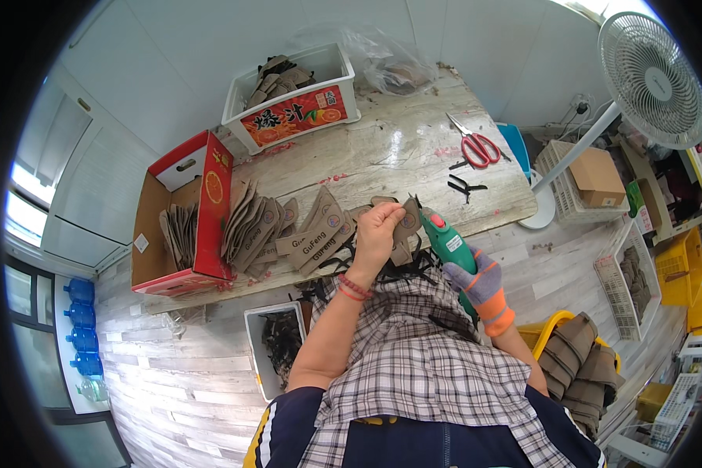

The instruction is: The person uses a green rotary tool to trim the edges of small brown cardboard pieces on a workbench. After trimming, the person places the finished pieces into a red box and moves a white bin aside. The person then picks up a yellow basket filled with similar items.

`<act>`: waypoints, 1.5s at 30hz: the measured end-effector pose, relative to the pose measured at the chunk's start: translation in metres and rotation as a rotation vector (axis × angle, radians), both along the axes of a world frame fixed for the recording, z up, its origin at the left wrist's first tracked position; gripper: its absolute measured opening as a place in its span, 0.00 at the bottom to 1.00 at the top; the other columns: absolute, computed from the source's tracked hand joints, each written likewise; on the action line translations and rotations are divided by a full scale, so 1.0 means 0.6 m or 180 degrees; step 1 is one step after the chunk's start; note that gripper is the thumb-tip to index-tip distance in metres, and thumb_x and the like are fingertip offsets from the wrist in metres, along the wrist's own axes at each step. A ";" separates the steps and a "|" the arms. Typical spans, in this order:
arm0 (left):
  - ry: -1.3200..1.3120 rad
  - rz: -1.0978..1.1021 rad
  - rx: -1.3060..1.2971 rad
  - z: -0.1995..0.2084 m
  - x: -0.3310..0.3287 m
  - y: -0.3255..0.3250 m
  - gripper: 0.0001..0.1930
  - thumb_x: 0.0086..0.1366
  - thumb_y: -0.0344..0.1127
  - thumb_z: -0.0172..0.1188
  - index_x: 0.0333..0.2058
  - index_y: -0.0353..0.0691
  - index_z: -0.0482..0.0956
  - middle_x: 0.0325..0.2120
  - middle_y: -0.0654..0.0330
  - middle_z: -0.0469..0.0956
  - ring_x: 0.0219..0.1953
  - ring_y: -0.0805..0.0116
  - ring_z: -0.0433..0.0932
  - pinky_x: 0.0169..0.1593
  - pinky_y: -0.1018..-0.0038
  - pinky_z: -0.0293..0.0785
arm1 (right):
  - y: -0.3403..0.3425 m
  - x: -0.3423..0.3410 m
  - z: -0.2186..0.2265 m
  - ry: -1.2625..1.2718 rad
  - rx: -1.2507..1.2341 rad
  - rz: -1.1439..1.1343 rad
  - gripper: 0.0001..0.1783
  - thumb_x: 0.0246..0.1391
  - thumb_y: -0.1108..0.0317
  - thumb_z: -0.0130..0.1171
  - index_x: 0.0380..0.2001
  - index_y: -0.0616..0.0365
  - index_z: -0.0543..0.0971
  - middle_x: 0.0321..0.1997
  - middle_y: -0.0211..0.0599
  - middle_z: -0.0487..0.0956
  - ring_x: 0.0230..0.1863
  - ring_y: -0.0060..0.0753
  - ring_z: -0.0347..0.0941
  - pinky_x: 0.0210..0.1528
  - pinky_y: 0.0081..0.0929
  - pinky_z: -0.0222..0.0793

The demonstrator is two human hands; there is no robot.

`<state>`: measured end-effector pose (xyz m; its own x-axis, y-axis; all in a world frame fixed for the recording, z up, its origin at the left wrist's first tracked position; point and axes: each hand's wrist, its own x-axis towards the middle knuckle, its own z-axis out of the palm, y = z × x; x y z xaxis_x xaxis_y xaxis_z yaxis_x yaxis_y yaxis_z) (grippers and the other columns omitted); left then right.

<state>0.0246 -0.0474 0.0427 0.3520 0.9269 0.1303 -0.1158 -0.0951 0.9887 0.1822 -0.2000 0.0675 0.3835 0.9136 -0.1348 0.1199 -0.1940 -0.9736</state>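
The bare left hand [378, 228] pinches a grey-brown, felt-like flat piece [407, 221]; just right, an orange-and-purple-gloved right hand [482, 285] wraps a green handheld powered cutter [444, 245]. Cutting well probably means keeping the left hand clear of the tip. Left of both hands, a red cardboard box [209, 246] and fanned felt-like pieces [320, 238] carry lettering; the cutter's white label [453, 243] is illegible.

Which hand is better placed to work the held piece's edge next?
Probably your right hand: it holds the green tool, whose tip sits by the brown piece, while your left hand pinches that piece.
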 end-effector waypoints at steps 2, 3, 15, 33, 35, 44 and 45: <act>0.0218 -0.0136 0.0219 0.004 -0.007 0.003 0.09 0.63 0.30 0.56 0.33 0.28 0.79 0.25 0.65 0.77 0.28 0.80 0.71 0.34 0.80 0.68 | 0.002 0.001 0.004 0.0007 -0.0057 0.0012 0.28 0.45 0.60 0.71 0.45 0.66 0.75 0.27 0.31 0.79 0.26 0.16 0.71 0.27 0.18 0.68; 0.0327 -0.0205 0.0328 0.007 -0.012 0.005 0.09 0.62 0.31 0.57 0.32 0.28 0.79 0.25 0.65 0.77 0.28 0.80 0.71 0.33 0.80 0.68 | 0.003 0.004 0.005 0.0005 -0.0097 0.0028 0.28 0.45 0.60 0.71 0.45 0.66 0.75 0.27 0.31 0.78 0.26 0.16 0.71 0.27 0.18 0.68; 0.4559 0.1508 0.2196 0.025 -0.110 0.040 0.27 0.57 0.50 0.61 0.49 0.38 0.74 0.59 0.49 0.60 0.64 0.50 0.51 0.64 0.49 0.45 | -0.010 0.014 -0.010 0.0159 0.0136 -0.0215 0.24 0.46 0.64 0.69 0.44 0.66 0.76 0.26 0.28 0.77 0.24 0.14 0.67 0.27 0.16 0.65; -0.1017 0.0654 -0.0794 -0.017 -0.014 0.034 0.05 0.58 0.26 0.61 0.34 0.32 0.77 0.29 0.61 0.80 0.29 0.76 0.76 0.34 0.78 0.74 | -0.008 -0.008 -0.046 -0.0526 -0.0167 -0.0172 0.30 0.44 0.56 0.71 0.46 0.64 0.75 0.29 0.35 0.80 0.28 0.20 0.74 0.32 0.22 0.70; -0.1218 0.0690 -0.0922 0.001 -0.004 0.027 0.05 0.59 0.25 0.60 0.34 0.32 0.78 0.28 0.61 0.80 0.27 0.76 0.77 0.33 0.79 0.74 | -0.011 -0.014 -0.044 -0.0532 -0.0247 -0.0149 0.30 0.44 0.55 0.71 0.46 0.63 0.75 0.29 0.37 0.81 0.29 0.21 0.75 0.33 0.22 0.71; -0.1348 0.0685 -0.1126 -0.004 0.017 0.016 0.02 0.59 0.26 0.60 0.32 0.35 0.78 0.29 0.61 0.81 0.28 0.74 0.79 0.34 0.78 0.76 | -0.016 -0.015 -0.044 -0.0526 -0.0150 -0.0143 0.30 0.43 0.55 0.71 0.46 0.62 0.76 0.28 0.36 0.80 0.28 0.20 0.74 0.32 0.22 0.70; -0.1317 0.0682 -0.1142 -0.008 0.018 0.016 0.02 0.59 0.26 0.60 0.32 0.35 0.78 0.29 0.61 0.81 0.28 0.74 0.78 0.34 0.78 0.76 | -0.016 -0.014 -0.044 -0.0455 -0.0192 -0.0150 0.30 0.43 0.56 0.71 0.46 0.62 0.76 0.28 0.36 0.80 0.28 0.19 0.74 0.32 0.21 0.70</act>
<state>0.0355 -0.0377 0.0377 0.1387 0.9833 -0.1181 -0.5141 0.1734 0.8400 0.1736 -0.2099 0.0411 0.4451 0.8860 -0.1299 0.2459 -0.2604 -0.9337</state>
